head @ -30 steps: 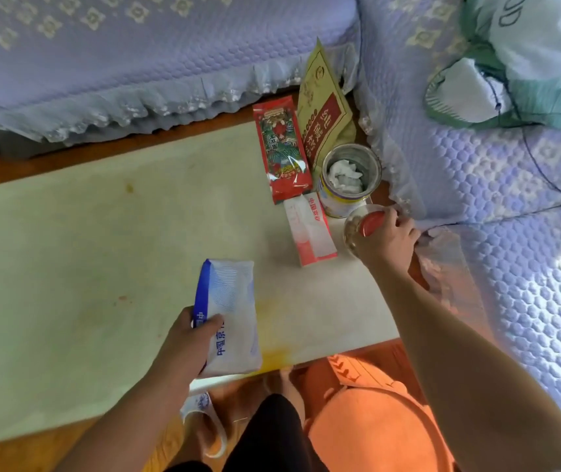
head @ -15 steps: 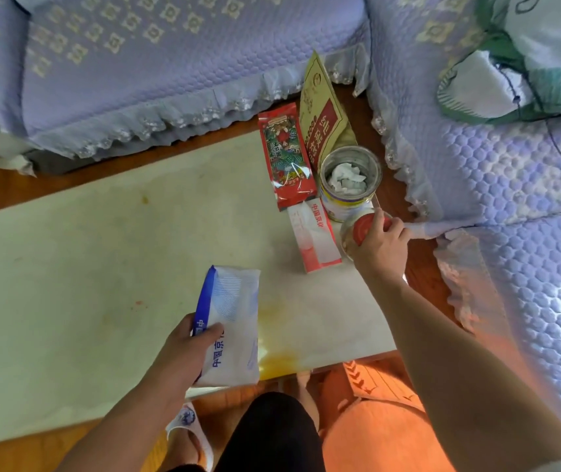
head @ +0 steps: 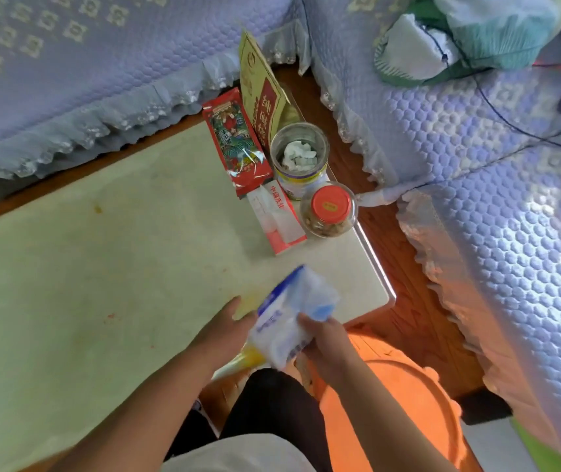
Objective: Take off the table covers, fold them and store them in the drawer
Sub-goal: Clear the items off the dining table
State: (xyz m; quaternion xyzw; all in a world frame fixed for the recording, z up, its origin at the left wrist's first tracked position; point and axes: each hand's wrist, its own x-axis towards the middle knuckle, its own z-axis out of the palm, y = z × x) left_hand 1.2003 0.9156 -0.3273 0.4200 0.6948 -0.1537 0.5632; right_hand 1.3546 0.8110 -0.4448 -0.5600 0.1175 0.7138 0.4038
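Open tin of white lumps — red-lidded jar, brown contents.

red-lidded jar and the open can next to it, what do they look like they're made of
Red-lidded jar: clear, glossy body, plastic or glass, since the brownish contents show through; the lid looks like matte plastic. Open can: probably metal, given its shiny silvery rim and printed wrap, white crumpled pieces inside.

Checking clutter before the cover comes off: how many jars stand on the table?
2, both at the far right corner: an open jar beside the red packet, and a red-lidded jar just nearer. None seem hidden.
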